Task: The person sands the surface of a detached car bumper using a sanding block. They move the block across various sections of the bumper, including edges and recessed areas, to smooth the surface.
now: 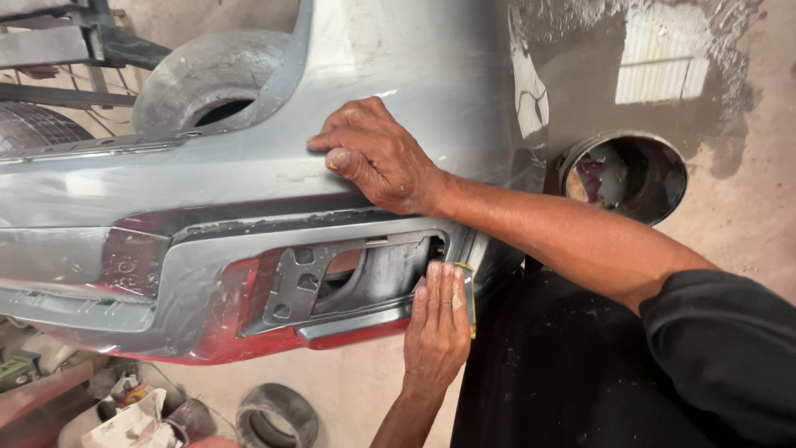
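The right hand [377, 153] is lying flat on the upper face of a grey car bumper [215, 199], fingers stretched out and pressing down, gripping nothing. Its forearm is running back to a black sleeve [721, 348] at the lower right. The left hand [435, 328] is coming up from below, fingers straight and close together, pinning a small folded piece of sandpaper [467, 294] with a yellowish edge against the right rim of the bumper's rectangular recess [356, 278]. That recess is sitting near the bumper's lower edge, toward its right end, with a bracket plate inside it and red paint showing through along the rim below. The bumper itself is stretching across from the left edge, dull grey and sanded. Past its right end a round bucket [626, 174] is standing on the dusty floor. Below the bumper's lower edge, a tyre [278, 415] is lying on the ground beside crumpled paper [133, 419].
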Tool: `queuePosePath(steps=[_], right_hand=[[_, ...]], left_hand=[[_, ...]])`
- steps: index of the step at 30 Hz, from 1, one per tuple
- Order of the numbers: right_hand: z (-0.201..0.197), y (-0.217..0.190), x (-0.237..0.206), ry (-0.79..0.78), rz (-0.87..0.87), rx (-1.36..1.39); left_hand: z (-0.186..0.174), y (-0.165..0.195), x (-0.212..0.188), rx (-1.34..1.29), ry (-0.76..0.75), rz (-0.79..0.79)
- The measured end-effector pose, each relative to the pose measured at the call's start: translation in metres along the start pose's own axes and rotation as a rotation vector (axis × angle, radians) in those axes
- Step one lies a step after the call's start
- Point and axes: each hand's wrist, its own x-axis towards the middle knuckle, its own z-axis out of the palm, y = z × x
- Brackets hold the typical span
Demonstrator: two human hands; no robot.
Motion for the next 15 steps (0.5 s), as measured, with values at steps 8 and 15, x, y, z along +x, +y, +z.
queuePosePath(steps=[8, 15], right_hand=[[-0.004, -0.008, 0.006, -0.009, 0.021, -0.011], [-0.001, 0.002, -0.002, -0.012, 0.006, -0.013]], left_hand=[[0.011, 0.006, -0.016, -0.02, -0.045, 0.002], [0.005, 0.014, 0.01, -0.073, -0.081, -0.036]])
